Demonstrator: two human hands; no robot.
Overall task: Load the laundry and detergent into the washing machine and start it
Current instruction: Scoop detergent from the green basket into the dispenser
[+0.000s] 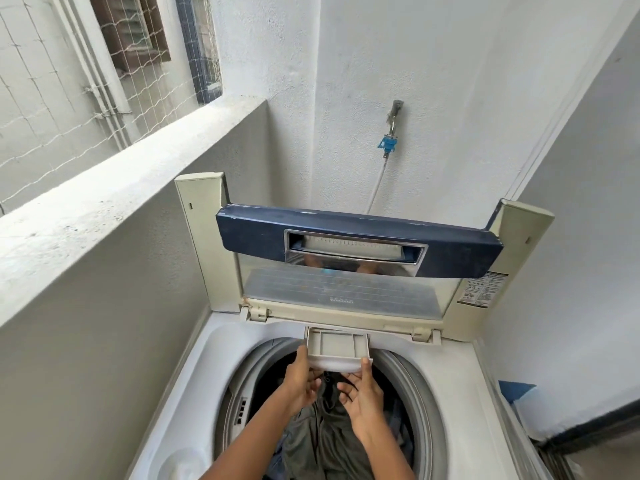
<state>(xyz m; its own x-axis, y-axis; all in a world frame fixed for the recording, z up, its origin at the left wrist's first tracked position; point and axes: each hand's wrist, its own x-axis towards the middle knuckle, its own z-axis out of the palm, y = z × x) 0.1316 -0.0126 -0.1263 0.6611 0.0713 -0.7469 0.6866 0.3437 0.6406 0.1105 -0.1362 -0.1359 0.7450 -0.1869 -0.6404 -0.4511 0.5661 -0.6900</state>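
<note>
A white top-loading washing machine [446, 375] stands below me with its folding lid [356, 244] raised upright. Dark grey and blue laundry [325, 441] lies in the drum. At the back rim a beige detergent drawer [337, 344] sticks out over the drum. My left hand [301, 379] has its thumb on the drawer's left corner. My right hand [360, 393] has its thumb on the right corner. The fingers of both hands curl under the drawer's front.
A concrete parapet [114, 188] with netting above runs close along the left. A tap with a blue hose connector [389, 142] is on the back wall. A plain wall closes the right side, with a blue-and-white object [519, 396] beside the machine.
</note>
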